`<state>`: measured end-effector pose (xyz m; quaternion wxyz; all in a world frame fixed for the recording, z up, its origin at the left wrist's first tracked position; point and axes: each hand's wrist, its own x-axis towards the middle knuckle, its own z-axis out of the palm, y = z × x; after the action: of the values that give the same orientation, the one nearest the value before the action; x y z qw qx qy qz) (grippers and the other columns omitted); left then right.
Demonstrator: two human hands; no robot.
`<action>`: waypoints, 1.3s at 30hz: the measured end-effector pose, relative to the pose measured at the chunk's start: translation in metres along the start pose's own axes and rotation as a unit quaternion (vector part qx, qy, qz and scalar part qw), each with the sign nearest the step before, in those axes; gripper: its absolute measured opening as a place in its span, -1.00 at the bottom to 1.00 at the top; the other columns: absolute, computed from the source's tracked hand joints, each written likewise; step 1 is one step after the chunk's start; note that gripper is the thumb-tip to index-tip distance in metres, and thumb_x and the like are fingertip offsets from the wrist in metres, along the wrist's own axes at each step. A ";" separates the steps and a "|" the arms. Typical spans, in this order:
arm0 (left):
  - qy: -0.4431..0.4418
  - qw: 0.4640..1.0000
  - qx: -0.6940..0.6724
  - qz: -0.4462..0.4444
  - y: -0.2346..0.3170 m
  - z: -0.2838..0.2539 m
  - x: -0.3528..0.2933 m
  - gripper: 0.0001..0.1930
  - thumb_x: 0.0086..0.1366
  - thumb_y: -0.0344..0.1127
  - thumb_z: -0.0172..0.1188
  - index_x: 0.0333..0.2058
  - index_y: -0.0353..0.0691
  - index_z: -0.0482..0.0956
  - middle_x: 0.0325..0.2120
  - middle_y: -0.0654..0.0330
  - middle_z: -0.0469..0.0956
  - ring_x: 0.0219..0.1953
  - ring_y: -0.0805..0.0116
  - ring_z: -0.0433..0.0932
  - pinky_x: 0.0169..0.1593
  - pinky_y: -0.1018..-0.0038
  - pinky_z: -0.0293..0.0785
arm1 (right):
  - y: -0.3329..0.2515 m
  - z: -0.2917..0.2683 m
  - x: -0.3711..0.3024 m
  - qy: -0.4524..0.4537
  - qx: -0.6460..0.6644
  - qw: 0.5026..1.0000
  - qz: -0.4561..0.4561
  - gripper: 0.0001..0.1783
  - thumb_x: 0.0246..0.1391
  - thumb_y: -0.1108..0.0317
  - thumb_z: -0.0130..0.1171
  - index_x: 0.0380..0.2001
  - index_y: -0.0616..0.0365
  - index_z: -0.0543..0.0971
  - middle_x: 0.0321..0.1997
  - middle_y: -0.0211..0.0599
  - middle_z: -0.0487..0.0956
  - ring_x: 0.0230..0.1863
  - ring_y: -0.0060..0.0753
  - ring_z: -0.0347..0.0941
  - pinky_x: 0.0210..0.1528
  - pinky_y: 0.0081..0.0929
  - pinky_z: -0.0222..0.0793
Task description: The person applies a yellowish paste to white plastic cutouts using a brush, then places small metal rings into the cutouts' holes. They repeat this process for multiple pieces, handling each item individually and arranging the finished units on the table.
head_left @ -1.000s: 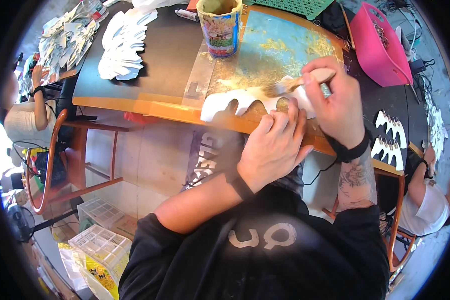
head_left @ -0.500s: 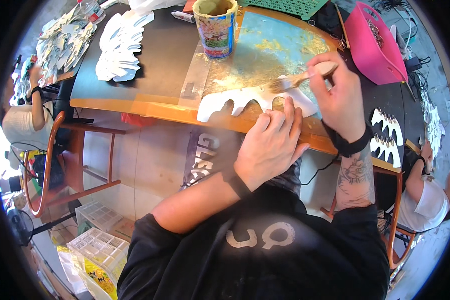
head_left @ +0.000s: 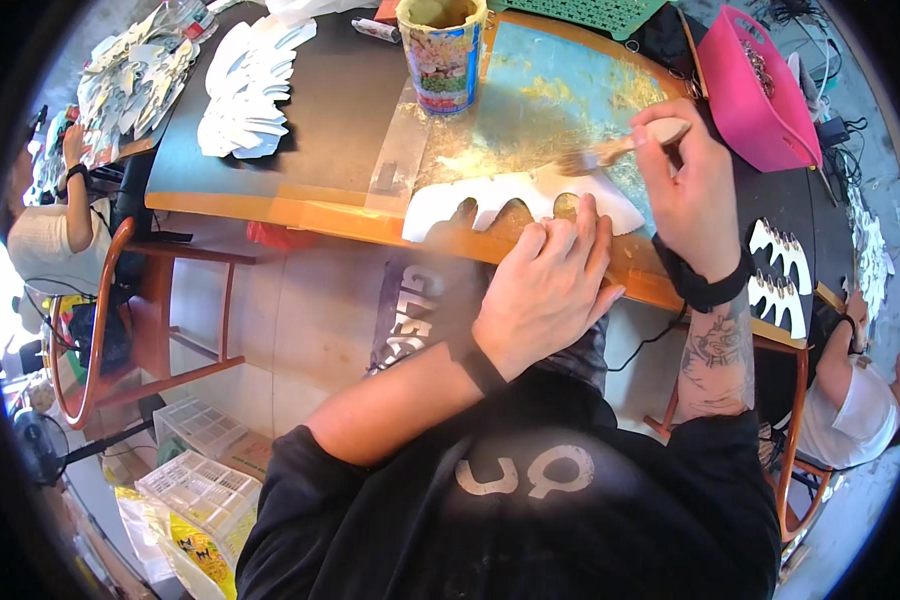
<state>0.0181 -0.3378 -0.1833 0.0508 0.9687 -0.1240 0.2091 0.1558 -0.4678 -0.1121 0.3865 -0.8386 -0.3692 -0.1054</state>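
My right hand grips the pale wooden handle of a flat paintbrush. Its bristles are at the upper edge of a white scalloped card piece, which has several rounded notches along its near side. The piece lies at the table's front edge. My left hand rests on it with fingers stretched out and pressing down near the notches. Beyond the piece stands an open round tin with a yellowish, crusted rim. Its contents are mostly hidden.
Stacked white card pieces lie at the far left. A pink basket and a green basket stand at the back. Two notched pieces with clips lie right. Co-workers sit at both sides; a brown chair is at left.
The brush has moved slightly right and away along the upper edge of the white piece. My left hand stays in place on it, and the whole view has shifted a little.
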 end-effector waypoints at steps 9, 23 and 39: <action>0.003 1.000 -0.005 -0.003 0.001 0.002 -0.001 -0.28 0.32 0.19 0.18 0.25 -0.26 0.46 0.27 0.01 0.43 -0.10 0.16 0.44 0.00 0.32 0.36 | -0.001 -0.021 -0.015 0.156 0.114 0.981 0.012 -0.88 0.39 0.41 0.14 -0.12 0.21 0.59 -0.27 -0.44 0.56 -0.31 -0.79 0.39 -0.27 -0.69 0.33; -0.005 1.000 0.000 0.026 -0.002 0.000 -0.001 -0.29 0.34 0.20 0.15 0.26 -0.24 0.47 0.27 0.11 0.45 -0.08 0.15 0.42 0.00 0.32 0.35 | -0.006 -0.019 -0.023 0.115 0.035 0.993 0.012 -0.91 0.36 0.45 0.14 -0.17 0.24 0.57 -0.24 -0.31 0.64 -0.37 -0.60 0.51 -0.29 -0.60 0.41; -0.004 0.999 -0.042 0.023 -0.003 -0.005 -0.001 -0.34 0.39 0.25 0.08 0.25 -0.11 0.49 0.27 0.05 0.45 -0.08 0.09 0.43 0.04 0.28 0.35 | -0.016 -0.002 -0.024 0.023 0.007 0.999 0.033 -0.86 0.32 0.42 0.18 -0.15 0.26 0.55 -0.33 -0.24 0.60 -0.40 -0.41 0.56 -0.31 -0.51 0.44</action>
<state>0.0164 -0.3342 -0.1795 0.0861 0.9635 -0.1553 0.2005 0.1275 -0.4756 -0.1127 0.4041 -0.8451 -0.3328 -0.1089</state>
